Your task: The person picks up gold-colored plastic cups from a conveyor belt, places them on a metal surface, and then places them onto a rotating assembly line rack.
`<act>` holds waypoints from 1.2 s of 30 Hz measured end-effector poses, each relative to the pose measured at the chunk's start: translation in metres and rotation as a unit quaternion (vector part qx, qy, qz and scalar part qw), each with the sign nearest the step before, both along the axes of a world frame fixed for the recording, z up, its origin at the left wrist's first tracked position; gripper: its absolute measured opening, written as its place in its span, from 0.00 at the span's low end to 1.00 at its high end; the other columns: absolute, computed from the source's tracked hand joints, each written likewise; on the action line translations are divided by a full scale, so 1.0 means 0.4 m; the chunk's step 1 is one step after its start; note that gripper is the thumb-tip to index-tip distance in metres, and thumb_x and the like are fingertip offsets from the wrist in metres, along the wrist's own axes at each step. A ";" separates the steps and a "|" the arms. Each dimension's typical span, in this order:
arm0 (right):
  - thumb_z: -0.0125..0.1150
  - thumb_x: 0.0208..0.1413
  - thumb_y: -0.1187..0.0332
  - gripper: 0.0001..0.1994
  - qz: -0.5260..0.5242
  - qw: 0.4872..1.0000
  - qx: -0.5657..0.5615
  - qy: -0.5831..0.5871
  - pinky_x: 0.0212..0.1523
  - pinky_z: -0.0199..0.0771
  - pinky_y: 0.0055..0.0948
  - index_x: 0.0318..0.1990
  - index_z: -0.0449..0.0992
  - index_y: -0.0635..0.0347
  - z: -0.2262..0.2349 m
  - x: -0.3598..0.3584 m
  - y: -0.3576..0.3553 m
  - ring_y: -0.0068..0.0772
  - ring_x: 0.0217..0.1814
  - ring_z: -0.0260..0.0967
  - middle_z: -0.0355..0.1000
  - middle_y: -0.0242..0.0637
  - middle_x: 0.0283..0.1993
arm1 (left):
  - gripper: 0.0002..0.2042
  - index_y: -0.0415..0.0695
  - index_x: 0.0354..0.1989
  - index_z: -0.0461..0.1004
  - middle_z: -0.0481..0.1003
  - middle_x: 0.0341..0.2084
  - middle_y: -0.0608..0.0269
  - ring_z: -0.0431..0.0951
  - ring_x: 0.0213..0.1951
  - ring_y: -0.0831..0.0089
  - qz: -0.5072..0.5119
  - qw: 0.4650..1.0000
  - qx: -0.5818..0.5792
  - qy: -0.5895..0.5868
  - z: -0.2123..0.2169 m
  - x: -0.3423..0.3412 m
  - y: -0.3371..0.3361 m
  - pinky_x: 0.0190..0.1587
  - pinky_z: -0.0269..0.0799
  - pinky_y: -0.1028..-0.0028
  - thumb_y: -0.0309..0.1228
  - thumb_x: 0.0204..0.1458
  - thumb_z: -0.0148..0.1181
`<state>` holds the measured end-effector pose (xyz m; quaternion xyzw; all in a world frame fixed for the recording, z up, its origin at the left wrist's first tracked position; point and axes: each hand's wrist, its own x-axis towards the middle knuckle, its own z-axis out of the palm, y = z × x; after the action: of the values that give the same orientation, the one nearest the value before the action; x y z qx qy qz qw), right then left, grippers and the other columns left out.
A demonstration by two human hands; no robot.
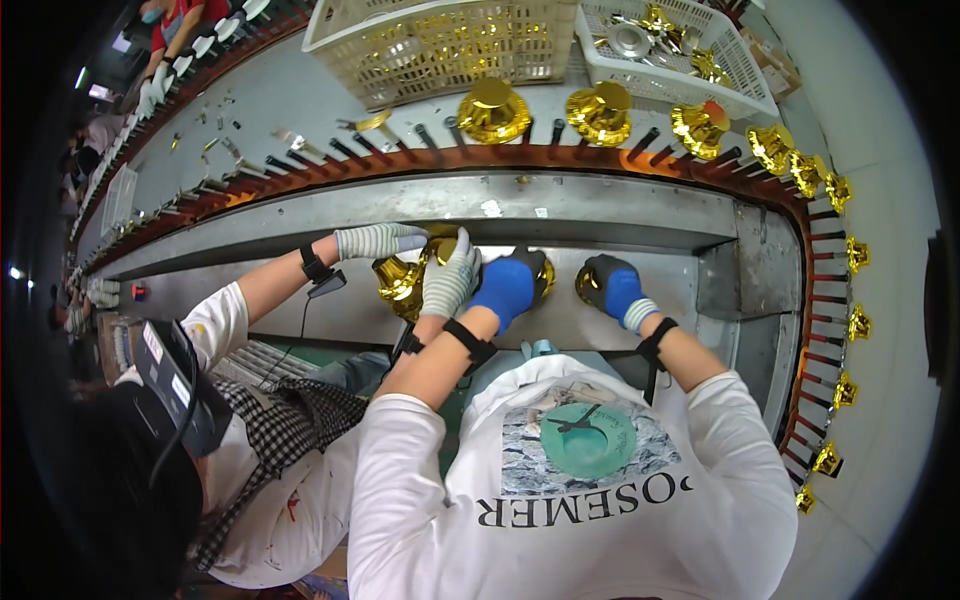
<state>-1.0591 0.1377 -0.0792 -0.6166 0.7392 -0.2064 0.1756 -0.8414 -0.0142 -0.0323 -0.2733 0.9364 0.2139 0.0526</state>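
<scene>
White crate (440,45) of gold parts (455,40), second basket (745,85) of metal pieces (632,40)

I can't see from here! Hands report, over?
Left hand grips gold fitting. Right hand grips second gold fitting. Co-worker's striped glove beside left hand.

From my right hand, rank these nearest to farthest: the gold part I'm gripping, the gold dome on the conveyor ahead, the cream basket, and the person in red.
From the right hand:
1. Gold part, in the hand's grip on the metal bench.
2. Gold dome, straight ahead on the conveyor.
3. Cream basket, beyond the conveyor, ahead and left.
4. Person in red, far top left.
</scene>
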 end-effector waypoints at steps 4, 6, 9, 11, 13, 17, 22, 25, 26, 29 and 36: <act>0.73 0.52 0.56 0.21 -0.041 0.997 0.062 0.034 0.54 0.79 0.50 0.51 0.81 0.55 -0.124 0.055 -0.020 0.54 0.54 0.78 0.79 0.48 0.51 | 0.21 0.50 0.56 0.74 0.77 0.51 0.45 0.84 0.45 0.43 0.064 0.996 -0.005 -0.059 -0.269 0.053 0.033 0.45 0.81 0.48 0.40 0.55 0.67; 0.73 0.51 0.58 0.23 -0.038 0.995 0.074 0.050 0.53 0.79 0.50 0.54 0.79 0.56 -0.132 0.063 -0.041 0.56 0.52 0.78 0.80 0.49 0.51 | 0.25 0.50 0.62 0.72 0.76 0.53 0.44 0.84 0.46 0.43 0.075 0.996 -0.010 -0.052 -0.262 0.067 0.043 0.45 0.81 0.49 0.41 0.55 0.67; 0.73 0.51 0.58 0.25 -0.031 0.998 0.025 0.054 0.54 0.79 0.51 0.56 0.78 0.57 -0.040 0.055 -0.051 0.57 0.53 0.78 0.80 0.50 0.51 | 0.30 0.46 0.66 0.69 0.76 0.57 0.44 0.84 0.47 0.46 0.066 0.992 0.011 -0.103 -0.055 0.035 0.029 0.49 0.80 0.44 0.44 0.57 0.65; 0.71 0.53 0.59 0.26 -0.001 0.996 -0.076 0.038 0.54 0.78 0.53 0.58 0.78 0.60 0.113 0.050 -0.064 0.57 0.53 0.78 0.80 0.50 0.51 | 0.29 0.49 0.66 0.72 0.82 0.40 0.43 0.84 0.43 0.44 0.041 0.998 -0.051 0.006 0.144 0.052 -0.010 0.47 0.79 0.46 0.46 0.58 0.66; 0.73 0.52 0.63 0.27 0.048 0.951 -0.304 0.019 0.53 0.79 0.53 0.59 0.78 0.60 0.336 0.020 -0.166 0.57 0.52 0.78 0.81 0.49 0.49 | 0.34 0.43 0.67 0.70 0.82 0.45 0.43 0.83 0.44 0.42 0.152 0.981 -0.078 0.091 0.386 0.029 -0.133 0.48 0.81 0.51 0.31 0.48 0.70; 0.75 0.51 0.55 0.34 0.025 0.887 -0.446 0.117 0.63 0.74 0.53 0.66 0.75 0.54 0.585 0.043 -0.489 0.59 0.63 0.73 0.73 0.54 0.65 | 0.40 0.41 0.71 0.65 0.78 0.53 0.38 0.83 0.49 0.41 0.211 0.915 -0.309 0.154 0.548 0.094 -0.438 0.45 0.83 0.55 0.50 0.55 0.73; 0.67 0.59 0.51 0.26 0.080 0.978 -0.174 0.077 0.61 0.76 0.50 0.60 0.80 0.57 0.536 0.032 -0.638 0.59 0.57 0.77 0.80 0.54 0.54 | 0.36 0.40 0.68 0.69 0.81 0.45 0.41 0.84 0.44 0.42 0.179 0.967 -0.028 0.180 0.497 0.092 -0.567 0.47 0.82 0.53 0.48 0.56 0.71; 0.70 0.56 0.57 0.18 0.146 0.949 -0.256 0.109 0.52 0.79 0.51 0.50 0.83 0.55 0.595 0.071 -0.606 0.57 0.49 0.79 0.80 0.50 0.46 | 0.24 0.40 0.53 0.79 0.82 0.36 0.47 0.83 0.37 0.52 0.103 0.929 -0.340 0.105 0.518 0.136 -0.536 0.42 0.80 0.56 0.41 0.53 0.74; 0.70 0.56 0.57 0.18 0.143 0.952 -0.248 0.106 0.52 0.79 0.51 0.50 0.83 0.55 0.610 0.072 -0.563 0.57 0.49 0.79 0.80 0.50 0.46 | 0.24 0.40 0.53 0.79 0.82 0.36 0.47 0.83 0.37 0.52 0.100 0.932 -0.332 0.102 0.522 0.128 -0.487 0.42 0.80 0.56 0.41 0.53 0.74; 0.70 0.56 0.60 0.18 0.185 0.915 -0.358 0.004 0.46 0.77 0.52 0.52 0.82 0.56 0.619 0.063 -0.374 0.57 0.42 0.77 0.78 0.47 0.40 | 0.26 0.41 0.56 0.78 0.81 0.36 0.49 0.83 0.39 0.50 0.105 0.963 -0.179 0.169 0.570 0.098 -0.263 0.42 0.79 0.54 0.44 0.52 0.74; 0.75 0.50 0.60 0.24 0.054 0.994 -0.090 -0.014 0.52 0.79 0.51 0.56 0.81 0.56 0.018 -0.059 0.000 0.56 0.51 0.78 0.80 0.50 0.51 | 0.28 0.56 0.65 0.71 0.81 0.45 0.46 0.84 0.45 0.45 0.078 0.996 0.037 -0.010 0.037 0.007 0.016 0.46 0.80 0.49 0.44 0.56 0.68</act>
<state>-1.0828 0.1377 -0.0719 -0.6662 0.6802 -0.2714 0.1408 -0.8386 -0.0078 -0.0174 -0.3456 0.9030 0.2493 0.0550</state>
